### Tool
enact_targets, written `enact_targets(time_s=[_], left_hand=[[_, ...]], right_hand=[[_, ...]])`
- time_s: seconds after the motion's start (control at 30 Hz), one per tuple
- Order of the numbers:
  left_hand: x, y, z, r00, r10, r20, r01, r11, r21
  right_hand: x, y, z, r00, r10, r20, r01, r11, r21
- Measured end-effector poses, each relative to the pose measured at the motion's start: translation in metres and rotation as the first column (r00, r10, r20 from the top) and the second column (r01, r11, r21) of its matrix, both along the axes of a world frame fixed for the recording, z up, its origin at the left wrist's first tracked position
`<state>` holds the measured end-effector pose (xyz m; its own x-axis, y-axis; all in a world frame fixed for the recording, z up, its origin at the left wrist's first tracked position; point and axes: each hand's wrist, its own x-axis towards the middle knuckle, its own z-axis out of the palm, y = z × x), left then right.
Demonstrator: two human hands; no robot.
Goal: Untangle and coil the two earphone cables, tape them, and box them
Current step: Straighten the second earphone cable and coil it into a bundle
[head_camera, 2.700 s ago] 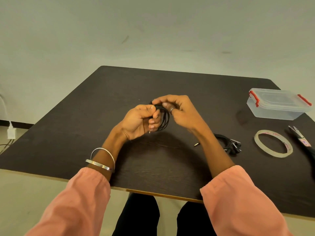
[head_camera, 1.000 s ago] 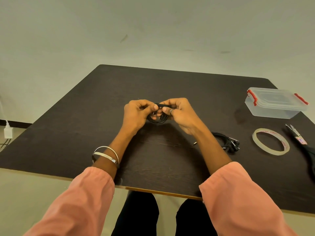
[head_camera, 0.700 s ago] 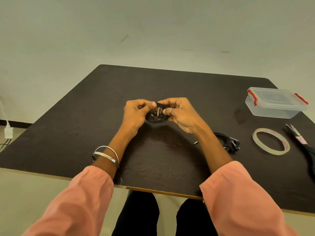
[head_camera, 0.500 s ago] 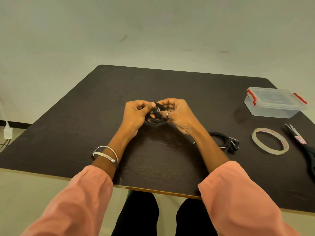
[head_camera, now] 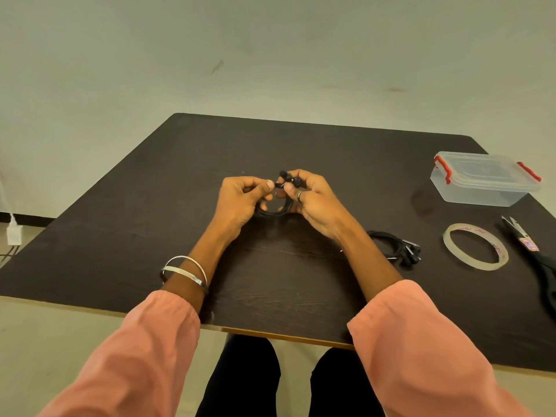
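A coiled black earphone cable [head_camera: 274,211] hangs between my hands just above the dark table [head_camera: 150,224]. My left hand [head_camera: 240,200] pinches one side of the coil near the plug. My right hand [head_camera: 313,197] grips the other side, with the earbuds sticking up at its fingertips. A second black earphone cable [head_camera: 394,246] lies bundled on the table right of my right forearm. A roll of clear tape [head_camera: 475,246] lies flat further right. The clear plastic box [head_camera: 481,179] with red clips stands shut at the far right.
Black-handled scissors [head_camera: 535,260] lie at the right edge beside the tape. A white charger [head_camera: 13,233] with wires sits on the floor to the left. The table's near edge runs just in front of my knees.
The coil has dropped lower toward the table between my hands. My right fingers have shifted so the earbuds stick up above the coil. Both hands stay closed on it.
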<state>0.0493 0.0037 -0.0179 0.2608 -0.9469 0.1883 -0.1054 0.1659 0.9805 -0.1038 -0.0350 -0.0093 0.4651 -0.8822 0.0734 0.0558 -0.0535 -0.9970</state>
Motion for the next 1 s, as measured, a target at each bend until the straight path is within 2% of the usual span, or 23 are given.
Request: enact_targets(time_s=[0.07,0.17,0.33,0.43,0.53,0.63,0.7,0.87,1.0], left_hand=[[0.002,-0.001,-0.001,1.000,-0.001,-0.021,0.001,1.000,-0.002],[0.003,-0.002,-0.001,0.994,-0.008,-0.113,0.012,0.999,0.030],[0.002,-0.002,0.000,0.975,0.002,-0.222,0.013,0.998,0.066],[0.003,0.000,0.002,0.972,-0.007,-0.236,0.023,0.997,0.068],[0.002,0.000,0.001,0.973,-0.017,-0.231,0.034,0.997,0.070],[0.004,-0.001,0.001,0.977,-0.002,-0.211,0.016,0.998,0.065],[0.004,-0.001,0.000,0.982,0.006,-0.186,0.003,0.999,0.047],[0.002,0.003,0.002,0.997,0.003,-0.083,-0.003,1.000,-0.001],[0.004,0.002,0.000,1.000,0.025,-0.005,-0.025,1.000,-0.016]], right_hand=[[-0.003,-0.001,0.001,0.998,0.058,-0.009,-0.058,0.998,0.023],[-0.009,-0.002,0.002,0.981,0.080,-0.177,-0.102,0.987,-0.121],[-0.020,-0.003,0.008,0.931,0.113,-0.347,-0.216,0.938,-0.272],[-0.022,-0.005,0.007,0.880,-0.001,-0.474,-0.224,0.880,-0.418],[-0.022,-0.001,0.010,0.874,-0.129,-0.469,-0.155,0.840,-0.520],[-0.019,0.005,0.015,0.949,-0.097,-0.301,-0.018,0.934,-0.358],[-0.018,0.006,0.015,0.973,-0.065,-0.220,0.004,0.964,-0.265],[-0.012,0.003,0.007,0.906,-0.100,-0.412,-0.049,0.941,-0.335],[-0.013,-0.001,0.007,0.913,-0.067,-0.402,-0.061,0.952,-0.299]])
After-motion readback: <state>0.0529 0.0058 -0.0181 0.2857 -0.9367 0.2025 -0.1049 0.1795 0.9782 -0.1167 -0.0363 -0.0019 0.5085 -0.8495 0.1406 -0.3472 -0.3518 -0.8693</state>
